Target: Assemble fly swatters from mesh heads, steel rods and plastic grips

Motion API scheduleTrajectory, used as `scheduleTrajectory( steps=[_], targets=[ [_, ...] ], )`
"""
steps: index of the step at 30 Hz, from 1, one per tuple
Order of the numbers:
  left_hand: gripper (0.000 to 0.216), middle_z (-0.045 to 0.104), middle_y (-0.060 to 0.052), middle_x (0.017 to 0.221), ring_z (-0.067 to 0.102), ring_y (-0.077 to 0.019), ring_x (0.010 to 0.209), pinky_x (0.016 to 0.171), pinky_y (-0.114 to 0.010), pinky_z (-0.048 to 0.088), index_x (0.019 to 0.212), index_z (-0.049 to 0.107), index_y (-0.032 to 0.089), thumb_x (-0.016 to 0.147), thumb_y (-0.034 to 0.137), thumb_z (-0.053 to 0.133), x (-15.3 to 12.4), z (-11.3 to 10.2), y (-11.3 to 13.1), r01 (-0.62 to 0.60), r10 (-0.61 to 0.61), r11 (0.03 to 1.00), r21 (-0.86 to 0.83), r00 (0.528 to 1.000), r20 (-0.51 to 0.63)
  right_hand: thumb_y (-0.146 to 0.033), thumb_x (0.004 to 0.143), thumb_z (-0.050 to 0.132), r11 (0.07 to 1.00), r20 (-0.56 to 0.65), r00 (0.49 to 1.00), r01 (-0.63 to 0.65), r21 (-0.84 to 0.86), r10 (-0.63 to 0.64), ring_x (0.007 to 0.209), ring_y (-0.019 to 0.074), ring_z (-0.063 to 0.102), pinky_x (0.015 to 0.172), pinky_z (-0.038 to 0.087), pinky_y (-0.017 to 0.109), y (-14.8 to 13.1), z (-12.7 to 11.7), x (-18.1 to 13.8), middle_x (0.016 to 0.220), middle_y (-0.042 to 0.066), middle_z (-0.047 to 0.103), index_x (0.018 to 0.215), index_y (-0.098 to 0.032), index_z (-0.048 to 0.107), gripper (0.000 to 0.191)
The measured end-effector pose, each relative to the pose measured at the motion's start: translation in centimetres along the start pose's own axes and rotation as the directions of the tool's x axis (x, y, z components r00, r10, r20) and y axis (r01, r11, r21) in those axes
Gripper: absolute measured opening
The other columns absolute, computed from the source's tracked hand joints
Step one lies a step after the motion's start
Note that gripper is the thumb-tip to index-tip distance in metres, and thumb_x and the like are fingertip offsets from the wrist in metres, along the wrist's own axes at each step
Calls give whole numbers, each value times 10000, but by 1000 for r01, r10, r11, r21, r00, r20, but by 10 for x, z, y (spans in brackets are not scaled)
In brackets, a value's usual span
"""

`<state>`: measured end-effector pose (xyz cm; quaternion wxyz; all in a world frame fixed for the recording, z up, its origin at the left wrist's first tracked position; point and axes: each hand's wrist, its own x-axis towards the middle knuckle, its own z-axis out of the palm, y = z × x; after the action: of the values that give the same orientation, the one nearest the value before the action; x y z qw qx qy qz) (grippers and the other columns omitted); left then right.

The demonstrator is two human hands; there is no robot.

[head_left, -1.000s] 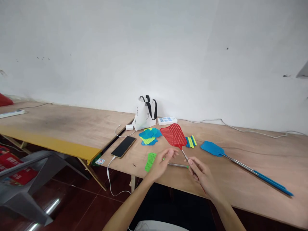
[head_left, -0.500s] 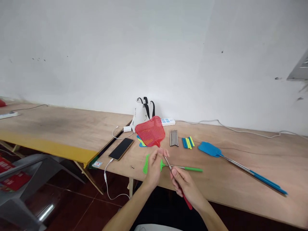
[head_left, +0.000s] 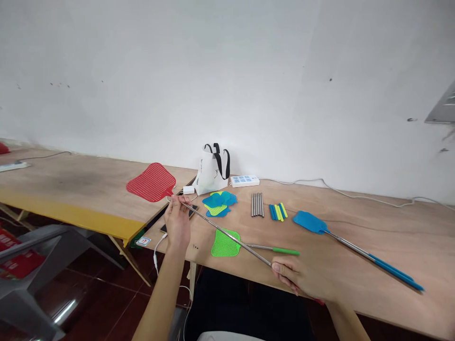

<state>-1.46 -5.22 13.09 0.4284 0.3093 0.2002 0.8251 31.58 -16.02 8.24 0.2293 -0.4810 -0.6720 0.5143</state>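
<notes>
Partly hidden: we note the red grip of one red perforated plastic fly swatter with a slim silvery metal rod (head_left: 152, 183), mostly covered by the right hand (head_left: 300, 275), only its end showing; also one dark flat phone (head_left: 164, 228), blocked largely by the left hand (head_left: 178, 220). Right forearm cut off at the lower edge. Surroundings, on the pale wooden table (head_left: 384, 227): one green perforated plastic swatter (head_left: 224, 246), its head crossed from our view by the rod; a pile of loose blue and yellow swatter heads (head_left: 215, 201); a row of grey metal tubes (head_left: 257, 205); blue and yellow tubular grips (head_left: 277, 211); blue plastic swatters (head_left: 309, 221), overlapping; a white bag with black straps (head_left: 211, 173); a white power strip (head_left: 245, 180). Principal item: the red swatter, held slantwise above the table, rod long, head at left; left fingers pinched together at its neck, right fingers wrapped around its grip end.
</notes>
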Motion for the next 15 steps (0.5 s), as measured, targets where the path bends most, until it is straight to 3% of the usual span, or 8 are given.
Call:
scheduleTrajectory(
  steps=[3,8,11,15],
  targets=[
    [386,574,29,763,572,-96,716,715,-213,488,777,599,170,773,465,848,-6,5,-4,38,-38,999,-2,999,-12,-638,969,448,994,-50,998,-30,-105,24,495,113,376,467,279,249,-4,-9,-8,560,-45,453,760,-234,603,481],
    [424,594,10,771,592,-116,713,624,-211,465,809,608,169,771,531,826,-20,14,-20,92,-89,995,44,994,-58,-643,968,455,984,-248,968,-22,-178,-23,729,166,491,663,372,269,6,-26,-15,716,-23,532,821,-245,636,461],
    [460,545,24,682,565,-118,658,629,-227,480,726,546,179,838,578,746,-26,19,-26,35,-32,998,42,997,-71,-651,969,441,977,-261,965,-50,-207,-6,797,186,503,720,374,282,9,-29,-19,771,-17,542,814,-246,623,471],
    [498,488,38,612,516,-113,600,615,-231,486,663,493,186,875,587,701,-32,23,-27,-59,64,996,66,995,-81,-653,984,390,968,-227,974,-51,-246,-7,691,162,419,650,312,280,-1,-19,-15,676,-35,412,799,-242,578,488]
  ],
)
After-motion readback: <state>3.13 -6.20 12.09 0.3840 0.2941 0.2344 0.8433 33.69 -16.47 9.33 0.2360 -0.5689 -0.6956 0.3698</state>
